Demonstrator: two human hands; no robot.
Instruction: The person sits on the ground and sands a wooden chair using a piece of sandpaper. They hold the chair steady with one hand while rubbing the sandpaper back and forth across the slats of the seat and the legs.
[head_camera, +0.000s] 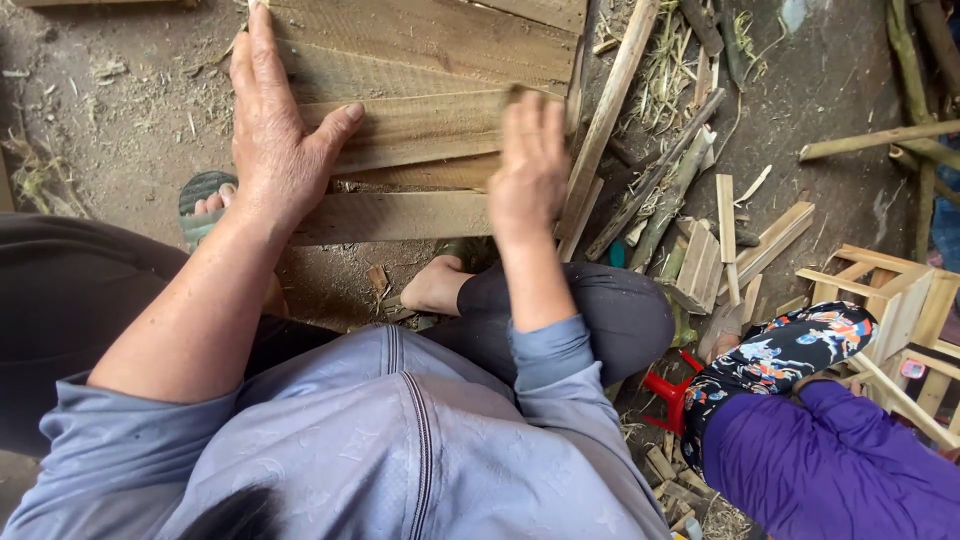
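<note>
Wooden boards (420, 130), rough-sawn and pale, lie overlapping on the dirt floor (110, 110) in front of the seated person. The left hand (275, 130) rests flat on them, fingers stretched out and thumb spread to the right, pressing down rather than gripping. The right hand (528, 165) is at the boards' right edge, fingers curled against the wood (it is blurred, so I cannot tell whether it actually grasps anything). A lower board (400, 217) lies crosswise just beneath both hands. One bare foot (435, 285) sits just below that board, and a sandalled foot (205, 205) shows beside the left wrist. To the right lies a scatter of wooden sticks and offcuts (700, 230). Another person's patterned sleeve (780, 355) and purple clothing (830, 465) appear at lower right, near a small wooden frame (900, 300).
</note>
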